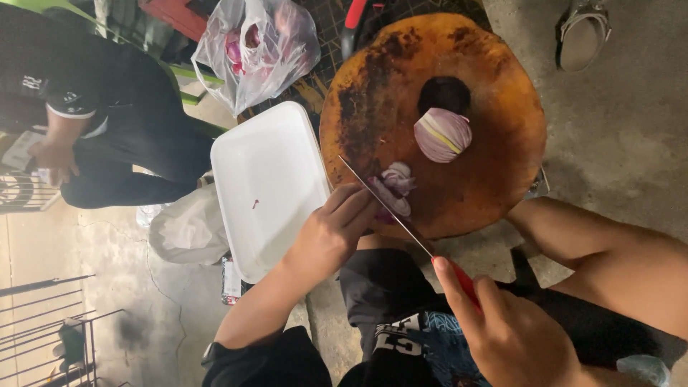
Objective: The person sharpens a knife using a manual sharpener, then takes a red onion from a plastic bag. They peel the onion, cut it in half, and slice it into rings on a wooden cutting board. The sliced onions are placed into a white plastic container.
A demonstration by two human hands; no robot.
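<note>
A round, stained wooden cutting board [494,158] lies on the floor in front of me. On it sit a peeled red onion half [443,134] and a small pile of onion slices [395,183]. My right hand [512,333] grips a red-handled knife [390,208]; its long blade angles across the near edge of the board by the slices. My left hand [333,229] rests at the board's near left edge, fingertips touching the onion piece under the blade.
A white rectangular tray [269,186] sits left of the board. Behind it lies a clear plastic bag of red onions [258,43]. Another person in dark clothes [107,122] sits at far left. A sandal [582,32] is at top right. Bare concrete floor surrounds.
</note>
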